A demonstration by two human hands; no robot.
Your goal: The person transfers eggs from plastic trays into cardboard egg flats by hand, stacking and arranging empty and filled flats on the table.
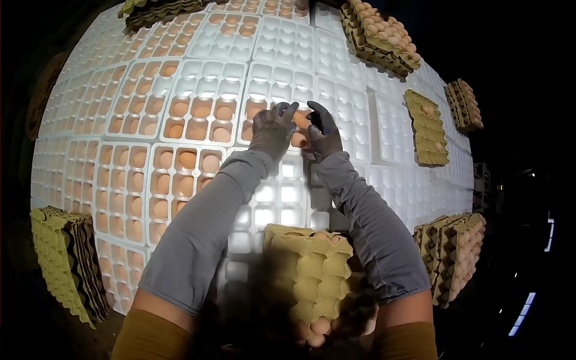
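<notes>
White foam formed the tray [273, 75] at 12 o'clock from the middle of the view, with both hands over its near half. Eggs [300, 138] lay in its cells, 2 of them showing in the gap between the hands. The left hand [274, 127] had bent fingers, tips toward 1 o'clock, beside the upper of those 2; whether it pinched anything could not be told. The right hand [326, 129] was curved, thumb and forefinger spread apart, on the eggs' 3 o'clock side.

Each egg would likely handle as light and hard but fragile, smooth enough to slip if squeezed near an end. Its widest part seemed the place to hold, with thumb and 2 fingers opposed and only gentle pressure. The foam looked light and stiff, apt to dent or crack, best gripped by 2 opposite rims.

At 6 o'clock sat a pulp tray [321, 273], eggs showing at its edges; loaded, it would probably sag, calling for support from below. Another egg stack [459, 258] stood at 4 o'clock.
</notes>
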